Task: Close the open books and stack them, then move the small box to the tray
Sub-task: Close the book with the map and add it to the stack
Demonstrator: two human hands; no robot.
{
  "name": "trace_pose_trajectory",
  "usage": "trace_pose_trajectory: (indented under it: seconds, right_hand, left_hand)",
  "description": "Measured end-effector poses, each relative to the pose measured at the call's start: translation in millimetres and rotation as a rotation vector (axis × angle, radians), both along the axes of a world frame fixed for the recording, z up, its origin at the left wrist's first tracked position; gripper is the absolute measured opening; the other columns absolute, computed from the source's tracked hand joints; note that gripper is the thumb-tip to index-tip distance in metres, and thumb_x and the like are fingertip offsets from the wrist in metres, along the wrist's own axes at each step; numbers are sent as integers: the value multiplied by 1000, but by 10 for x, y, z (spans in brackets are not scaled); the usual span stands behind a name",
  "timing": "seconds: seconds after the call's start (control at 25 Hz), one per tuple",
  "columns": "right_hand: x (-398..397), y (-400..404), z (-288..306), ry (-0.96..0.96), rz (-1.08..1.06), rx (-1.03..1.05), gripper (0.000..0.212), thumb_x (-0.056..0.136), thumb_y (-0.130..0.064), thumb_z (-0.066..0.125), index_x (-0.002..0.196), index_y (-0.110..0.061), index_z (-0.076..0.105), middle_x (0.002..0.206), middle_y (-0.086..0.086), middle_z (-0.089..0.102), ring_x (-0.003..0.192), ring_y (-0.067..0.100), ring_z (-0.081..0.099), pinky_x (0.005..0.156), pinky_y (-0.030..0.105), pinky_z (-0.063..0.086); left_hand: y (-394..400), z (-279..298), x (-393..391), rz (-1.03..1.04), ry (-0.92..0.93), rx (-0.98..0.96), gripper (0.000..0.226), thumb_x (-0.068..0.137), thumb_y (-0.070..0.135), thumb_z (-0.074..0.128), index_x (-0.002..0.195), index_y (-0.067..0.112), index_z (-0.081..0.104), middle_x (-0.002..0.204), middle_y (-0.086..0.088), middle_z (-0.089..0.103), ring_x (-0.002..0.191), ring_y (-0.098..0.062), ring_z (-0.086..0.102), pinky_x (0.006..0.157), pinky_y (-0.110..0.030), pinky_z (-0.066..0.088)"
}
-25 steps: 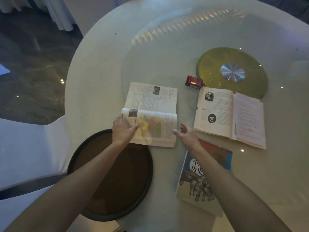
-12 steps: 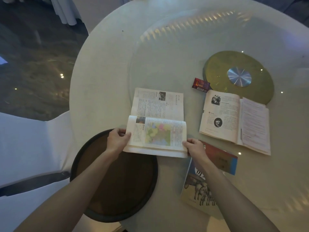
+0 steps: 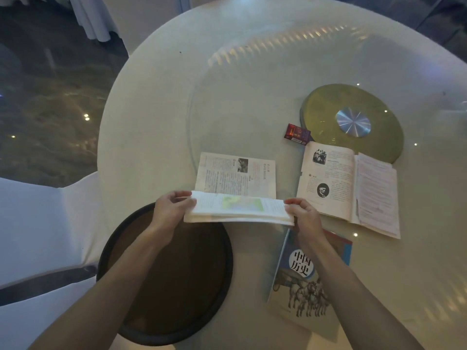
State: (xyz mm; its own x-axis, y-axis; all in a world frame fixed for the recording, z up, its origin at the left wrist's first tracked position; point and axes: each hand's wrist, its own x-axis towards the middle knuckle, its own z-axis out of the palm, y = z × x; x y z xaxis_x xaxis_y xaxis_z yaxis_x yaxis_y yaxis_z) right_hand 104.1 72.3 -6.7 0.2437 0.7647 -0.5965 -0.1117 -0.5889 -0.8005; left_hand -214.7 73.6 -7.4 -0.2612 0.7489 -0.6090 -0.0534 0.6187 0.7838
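Round table (image 3: 156, 102): three books, one box (image 3: 297, 134), one tray (image 3: 228, 261); left hand (image 3: 171, 210) and right hand (image 3: 304, 217) pinch one open book (image 3: 237, 188).

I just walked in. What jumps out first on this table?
Two bare hands, left hand and right hand, fold the near half of an open book at the table's middle. Below it sits a dark round tray; far right, a small red box beside a green disc.

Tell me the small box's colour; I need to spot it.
Dark red, with a blue end: small box, seen in the head view.
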Motion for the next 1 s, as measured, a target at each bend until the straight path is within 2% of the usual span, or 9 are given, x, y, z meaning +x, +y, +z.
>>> trace_pose_trajectory:
  seconds: [0.08, 0.16, 0.24, 0.36, 0.44, 0.52, 0.68, 0.8, 1.0]
  right_hand:
    - [-31, 224, 31, 86, -16, 17, 14, 98, -5, 56, 100, -3, 69, 108, 20, 70, 91, 28, 71, 70, 34, 64]
    - [-64, 434, 19, 133, 0, 28, 23, 103, -19, 52, 106, -2, 68, 110, 22, 74, 90, 34, 75, 82, 42, 63]
    - [-108, 626, -21, 134, 37, 18, 32, 106, -32, 48, 107, -8, 69, 108, 17, 76, 84, 32, 75, 82, 43, 60]
    - [-157, 850, -151, 61, 123, -40, 37, 107, -46, 44, 118, -18, 66, 119, 15, 72, 95, 30, 73, 89, 46, 57]
    - [-211, 999, -279, -109, 224, -72, 48, 105, -49, 48, 136, -14, 61, 124, 14, 69, 100, 28, 72, 92, 45, 59]
    - [-276, 1133, -413, -423, 387, -49, 58, 102, -44, 56, 151, -14, 49, 134, 11, 66, 113, 27, 68, 100, 47, 57]
    - [-443, 1426, -606, -971, 934, 142, 65, 103, -29, 54, 162, -14, 32, 168, 9, 35, 155, 28, 31, 126, 48, 29]
    - [-483, 1564, -677, -1099, 1124, 47, 71, 104, -32, 49, 166, -17, 19, 176, 5, 13, 163, 26, 10, 129, 54, 14]
    - [-296, 1404, -659, -1170, 1171, 16, 73, 102, -45, 48, 166, -18, 22, 175, 4, 18, 160, 28, 18, 128, 50, 22]
  left_hand:
    - [168, 50, 21, 37, -82, 17, 27, 95, 17, 68, 120, 9, 67, 112, -10, 71, 95, -22, 73, 73, -29, 62]
    - [332, 74, 64, 87, -163, 36, 24, 99, 28, 61, 114, 9, 67, 107, -9, 73, 94, -21, 74, 77, -32, 62]
    - [469, 32, 104, 115, -207, 30, 28, 102, 39, 53, 105, 16, 68, 106, -5, 74, 94, -22, 73, 83, -35, 60]
    - [514, -158, 216, 113, -207, -58, 27, 102, 37, 52, 106, 15, 67, 108, -8, 71, 92, -23, 70, 87, -39, 60]
    - [455, -346, 377, 71, -178, -173, 29, 100, 31, 58, 113, 6, 66, 106, -15, 71, 87, -24, 70, 82, -38, 61]
    - [343, -470, 602, 3, -195, -278, 33, 98, 26, 62, 117, 0, 66, 105, -18, 70, 88, -28, 71, 76, -35, 62]
    - [170, -554, 944, -34, -342, -375, 37, 96, 24, 65, 124, 0, 60, 114, -21, 68, 100, -34, 74, 74, -34, 63]
    - [148, -605, 979, 45, -374, -338, 42, 95, 22, 67, 129, 0, 57, 113, -17, 66, 102, -31, 73, 83, -35, 62]
    - [213, -625, 910, 173, -362, -303, 50, 93, 20, 70, 134, -5, 55, 120, -18, 68, 112, -29, 69, 96, -38, 58]
